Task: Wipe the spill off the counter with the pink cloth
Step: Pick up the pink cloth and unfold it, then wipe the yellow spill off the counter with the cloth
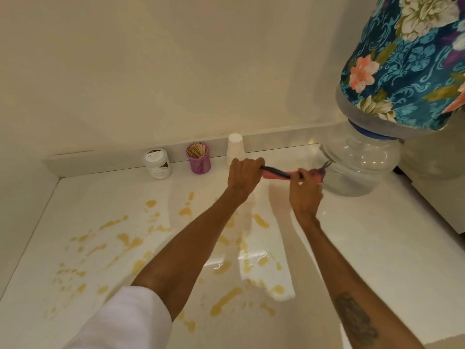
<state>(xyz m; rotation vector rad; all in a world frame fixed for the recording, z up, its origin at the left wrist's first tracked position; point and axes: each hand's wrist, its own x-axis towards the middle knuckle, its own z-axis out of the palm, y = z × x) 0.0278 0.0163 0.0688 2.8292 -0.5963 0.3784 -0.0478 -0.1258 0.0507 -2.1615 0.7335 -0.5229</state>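
Note:
The pink cloth is twisted into a tight roll and held above the white counter near the back. My left hand grips its left end and my right hand grips its right end. Yellow spill streaks and drops cover the left and middle of the counter, running under my forearms toward the front edge.
Along the back ledge stand a white jar, a purple cup of wooden sticks and a stack of white paper cups. A water dispenser bottle with a floral cover fills the right rear corner.

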